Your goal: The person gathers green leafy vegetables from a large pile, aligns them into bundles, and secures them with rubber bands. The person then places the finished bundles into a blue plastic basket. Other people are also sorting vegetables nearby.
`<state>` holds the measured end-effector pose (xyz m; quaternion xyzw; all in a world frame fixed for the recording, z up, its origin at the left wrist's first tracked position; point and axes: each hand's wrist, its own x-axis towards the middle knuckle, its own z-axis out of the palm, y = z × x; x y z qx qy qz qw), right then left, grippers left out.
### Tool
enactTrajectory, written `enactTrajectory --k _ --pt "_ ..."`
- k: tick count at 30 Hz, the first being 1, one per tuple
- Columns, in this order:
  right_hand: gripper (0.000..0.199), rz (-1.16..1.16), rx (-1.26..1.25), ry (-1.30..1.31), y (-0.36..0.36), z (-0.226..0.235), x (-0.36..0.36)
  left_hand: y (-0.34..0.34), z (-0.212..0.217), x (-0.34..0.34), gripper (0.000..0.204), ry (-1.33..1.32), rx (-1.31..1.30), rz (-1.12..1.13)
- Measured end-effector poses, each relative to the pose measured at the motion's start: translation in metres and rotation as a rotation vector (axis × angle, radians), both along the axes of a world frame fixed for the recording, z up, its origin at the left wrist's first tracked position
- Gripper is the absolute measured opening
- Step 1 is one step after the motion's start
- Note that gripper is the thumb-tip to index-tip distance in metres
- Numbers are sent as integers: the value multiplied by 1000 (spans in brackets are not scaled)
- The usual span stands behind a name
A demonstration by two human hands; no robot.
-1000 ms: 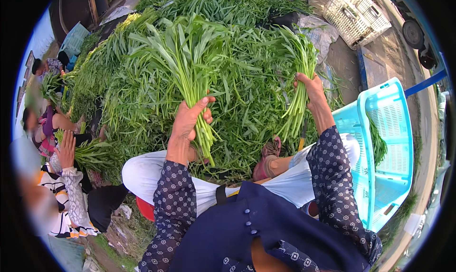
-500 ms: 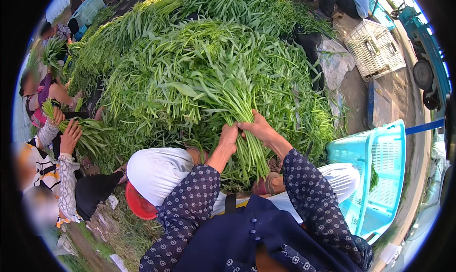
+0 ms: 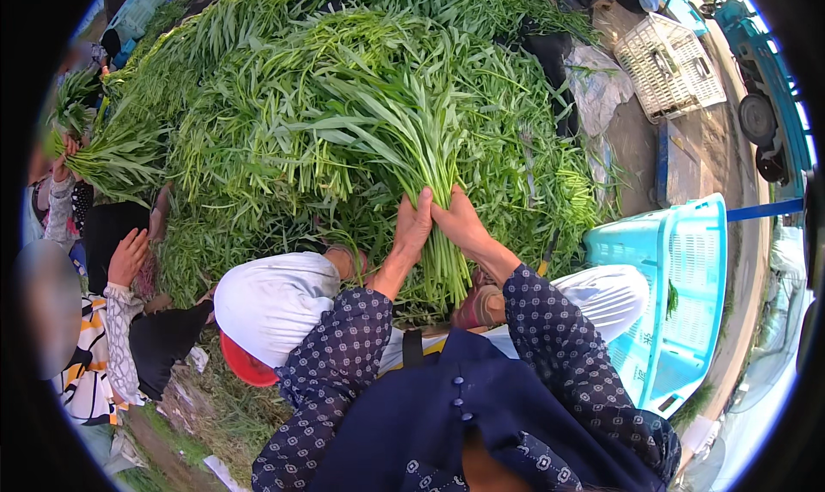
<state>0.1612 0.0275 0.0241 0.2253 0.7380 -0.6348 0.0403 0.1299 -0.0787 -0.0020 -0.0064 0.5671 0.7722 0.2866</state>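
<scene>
The left hand (image 3: 412, 227) and the right hand (image 3: 460, 221) are pressed together around one bunch of green stalks (image 3: 421, 140), above the big heap of greens (image 3: 258, 105), left of the blue crate (image 3: 679, 294).

- The left hand (image 3: 412, 226) and the right hand (image 3: 460, 221) press together around one bunch of long green stalks (image 3: 434, 148), gripping it at mid-stem, the cut ends hanging below.
- The bunch stands upright over a big heap of leafy greens (image 3: 284, 105).
- A light blue plastic crate (image 3: 679, 294) lies to the right, near the person's knee.
- A white crate (image 3: 666, 62) sits farther off at the upper right.
- At the left edge, another person's hand (image 3: 129, 256) is raised beside the heap.
</scene>
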Motion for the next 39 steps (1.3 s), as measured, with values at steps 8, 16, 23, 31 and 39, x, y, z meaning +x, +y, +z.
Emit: enactTrajectory --k 8,16,23,31,39 --pt "51 119 396 -218 3 7 -3 2 4 3 75 -112 -70 -55" --pt "74 210 -182 -227 22 -5 -13 13 -6 5 73 84 -25 -3" --pt "102 330 -164 -428 42 28 -23 6 11 3 84 83 -34 -205" --pt "74 296 -293 -450 42 51 -24 1 26 3 93 -176 93 -419" --pt "48 194 -327 -330 48 24 -16 -5 74 8 101 -118 -205 -597"
